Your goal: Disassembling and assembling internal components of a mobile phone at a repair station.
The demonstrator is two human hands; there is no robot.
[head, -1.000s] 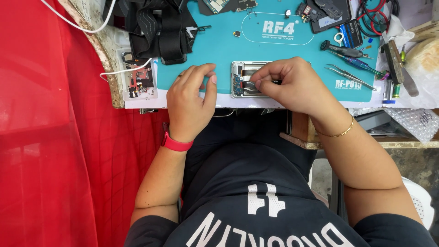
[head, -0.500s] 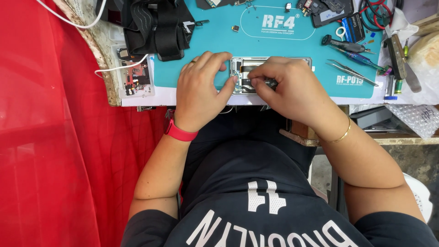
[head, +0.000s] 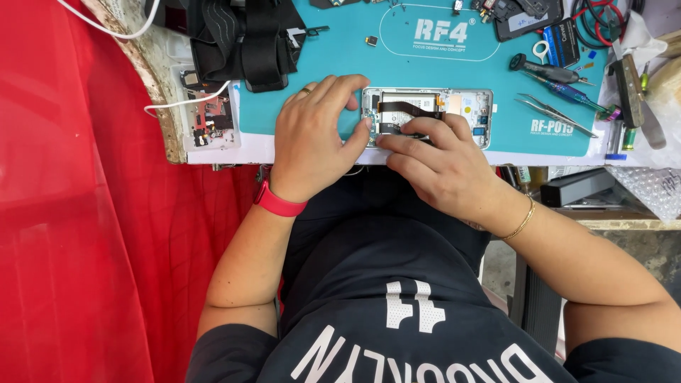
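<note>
from the head view, the opened phone [head: 425,117] lies on the teal mat [head: 319,113]. the left hand [head: 312,138] is spread, pinning the phone's left end; the right hand [head: 433,159] presses curled fingertips on its lower edge. tweezers [head: 557,113] lie right of the phone. steady, light pressure seems wise.

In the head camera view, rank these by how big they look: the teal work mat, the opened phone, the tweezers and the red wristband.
1. teal work mat
2. opened phone
3. tweezers
4. red wristband, close to the tweezers, so that order is unsure.
</note>
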